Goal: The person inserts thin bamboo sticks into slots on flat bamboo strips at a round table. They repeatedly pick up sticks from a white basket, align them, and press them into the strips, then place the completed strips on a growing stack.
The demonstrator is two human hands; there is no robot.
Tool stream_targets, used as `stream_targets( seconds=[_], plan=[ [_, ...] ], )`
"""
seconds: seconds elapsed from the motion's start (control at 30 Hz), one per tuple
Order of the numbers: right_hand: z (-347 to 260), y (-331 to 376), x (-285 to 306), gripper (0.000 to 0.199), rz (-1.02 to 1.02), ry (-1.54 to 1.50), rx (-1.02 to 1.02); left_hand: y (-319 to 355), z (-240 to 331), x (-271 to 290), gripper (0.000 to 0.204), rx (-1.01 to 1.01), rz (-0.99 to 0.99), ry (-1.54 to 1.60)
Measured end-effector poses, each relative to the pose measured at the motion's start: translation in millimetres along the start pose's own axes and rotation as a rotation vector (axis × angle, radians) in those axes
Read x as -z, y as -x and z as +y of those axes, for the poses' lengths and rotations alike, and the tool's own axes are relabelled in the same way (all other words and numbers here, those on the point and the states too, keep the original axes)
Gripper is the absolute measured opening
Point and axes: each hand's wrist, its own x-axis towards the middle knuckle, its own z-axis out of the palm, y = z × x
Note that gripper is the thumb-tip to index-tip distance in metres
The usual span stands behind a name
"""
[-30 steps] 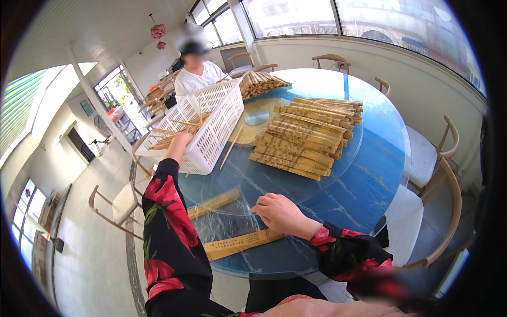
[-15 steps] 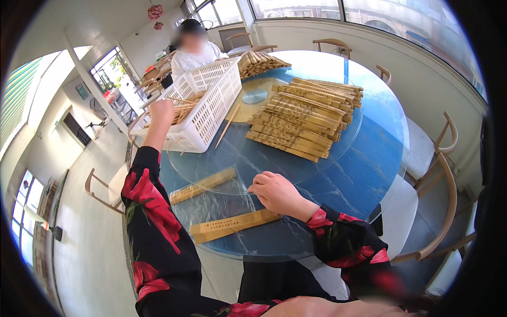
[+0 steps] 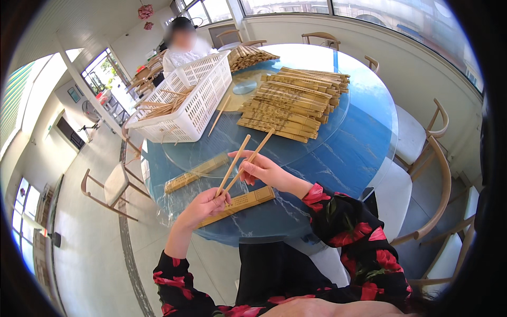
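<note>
My left hand (image 3: 204,205) grips the lower ends of a pair of bamboo chopsticks (image 3: 242,159) that slant up to the right. My right hand (image 3: 260,169) pinches the same pair near the middle. Both hands hover above the near edge of the round blue table (image 3: 354,153). Under them lie a clear plastic sleeve (image 3: 185,191) and two flat bamboo packs, one (image 3: 248,201) close to my left hand and another (image 3: 196,172) farther left.
A white plastic basket (image 3: 187,100) with loose chopsticks stands at the far left of the table. A large stack of packed bamboo bundles (image 3: 293,100) lies behind my hands. Another person (image 3: 182,45) sits across. Wooden chairs (image 3: 430,174) ring the table.
My left hand came back from the white basket with a pair of chopsticks. My right hand rose from the plastic sleeve and took hold of the pair too.
</note>
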Motion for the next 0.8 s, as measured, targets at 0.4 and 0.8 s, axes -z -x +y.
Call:
stream_targets(
  seconds=[0.4,0.8],
  plan=[
    [-4,13,-9,0.035,0.050,1.206,0.261,-26,-9,-28,0.010,-0.402,0.647,-1.053],
    [17,16,9,0.004,-0.070,1.499,0.208,-23,-34,-51,0.023,-0.726,1.042,-1.212]
  ],
)
